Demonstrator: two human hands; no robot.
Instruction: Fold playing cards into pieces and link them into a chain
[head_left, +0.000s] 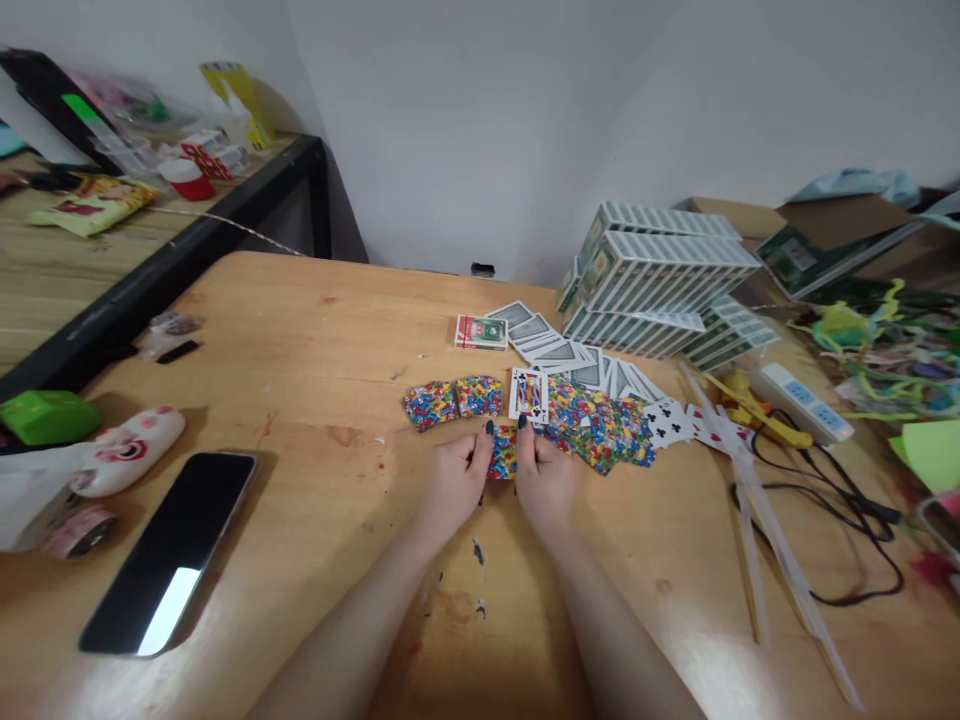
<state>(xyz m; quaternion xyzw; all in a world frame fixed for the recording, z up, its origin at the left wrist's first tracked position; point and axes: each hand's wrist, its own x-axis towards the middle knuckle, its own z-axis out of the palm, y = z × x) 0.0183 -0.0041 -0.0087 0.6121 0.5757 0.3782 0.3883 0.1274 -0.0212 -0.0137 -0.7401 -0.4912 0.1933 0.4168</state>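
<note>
Centrally, hands holding patterned cards, card box lettering too blurred

Soft light falling evenly over tabletop, greying wall beyond hands. White glare sitting on phone left of hands; paler shine spreading right of forearms. Faint shadows hugging both. Clutter far right stretching, softening.
</note>
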